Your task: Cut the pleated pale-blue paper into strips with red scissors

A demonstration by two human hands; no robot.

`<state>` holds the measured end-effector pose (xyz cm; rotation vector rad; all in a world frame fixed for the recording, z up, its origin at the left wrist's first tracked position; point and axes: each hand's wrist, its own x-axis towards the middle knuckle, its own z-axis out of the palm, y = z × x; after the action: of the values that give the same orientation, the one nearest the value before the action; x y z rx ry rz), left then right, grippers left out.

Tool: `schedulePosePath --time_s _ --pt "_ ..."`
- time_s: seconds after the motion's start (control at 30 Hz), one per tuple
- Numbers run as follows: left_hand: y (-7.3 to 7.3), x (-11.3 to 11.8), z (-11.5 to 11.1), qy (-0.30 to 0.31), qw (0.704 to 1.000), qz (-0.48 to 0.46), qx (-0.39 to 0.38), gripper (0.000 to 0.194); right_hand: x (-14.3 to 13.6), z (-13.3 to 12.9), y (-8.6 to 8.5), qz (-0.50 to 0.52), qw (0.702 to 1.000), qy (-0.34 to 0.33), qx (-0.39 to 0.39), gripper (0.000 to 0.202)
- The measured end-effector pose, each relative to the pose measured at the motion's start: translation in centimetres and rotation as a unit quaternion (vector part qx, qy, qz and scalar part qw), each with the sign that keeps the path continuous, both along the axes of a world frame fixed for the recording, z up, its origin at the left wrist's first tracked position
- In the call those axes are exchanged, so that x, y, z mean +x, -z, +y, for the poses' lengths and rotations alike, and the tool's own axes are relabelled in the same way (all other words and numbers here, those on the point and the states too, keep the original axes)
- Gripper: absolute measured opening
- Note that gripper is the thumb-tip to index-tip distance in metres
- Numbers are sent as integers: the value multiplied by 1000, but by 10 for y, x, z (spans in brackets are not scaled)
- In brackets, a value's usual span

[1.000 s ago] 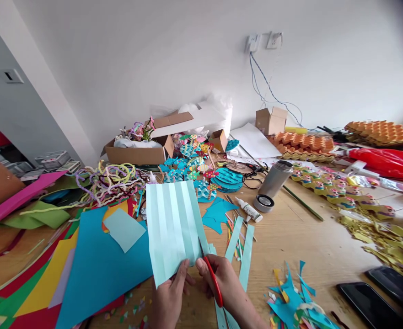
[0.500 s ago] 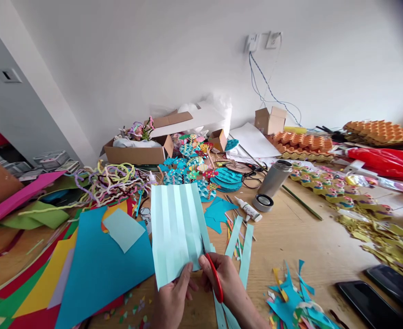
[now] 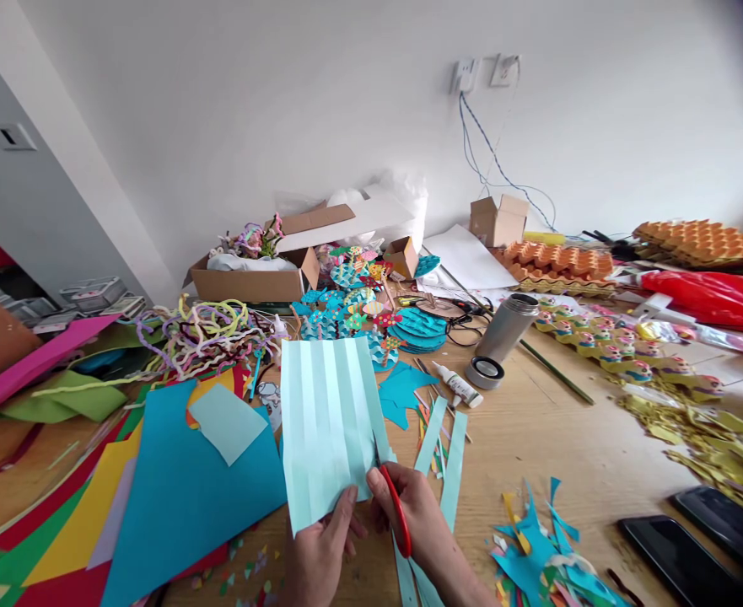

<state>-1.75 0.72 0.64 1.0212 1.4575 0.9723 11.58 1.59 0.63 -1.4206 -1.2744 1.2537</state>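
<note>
A pale aqua sheet with lengthwise folds is held up above the table's near edge. My left hand pinches its bottom edge, thumb on the front. Red-handled scissors are gripped in my right hand, their dark blades on the sheet near its right side, along a fold. Pale aqua strips lie on the table just right of the sheet, and more strips show below my right hand.
Blue card and coloured sheets lie left. Behind are pipe cleaners, a cardboard box and blue paper pieces. A glue bottle, metal flask, paper scraps and two phones are to the right.
The sheet has shifted and tilted very slightly to the right at its top. Both hands keep their holds in nearly the same place.
</note>
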Motion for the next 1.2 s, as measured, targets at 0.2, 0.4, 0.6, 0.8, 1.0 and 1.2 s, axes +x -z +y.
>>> schedulePosePath --time_s 0.2,0.4,0.6,0.8,1.0,1.2 --pt "2 0 1 -6 1000 13 -1 42 -1 0 -2 12 1000 3 -6 42" --pt "1 -1 2 8 999 35 -13 43 -1 0 0 28 999 6 -16 41" --pt "0 -2 1 12 999 39 -31 44 0 0 1 16 1000 8 -11 41" --pt "0 -2 2 15 999 34 -38 44 1 0 5 -22 1000 3 3 39" --pt "-8 1 2 0 1000 21 -16 43 2 0 4 -34 999 1 3 39" --pt "-11 2 2 -8 999 15 -41 43 1 1 -1 -29 1000 2 9 37"
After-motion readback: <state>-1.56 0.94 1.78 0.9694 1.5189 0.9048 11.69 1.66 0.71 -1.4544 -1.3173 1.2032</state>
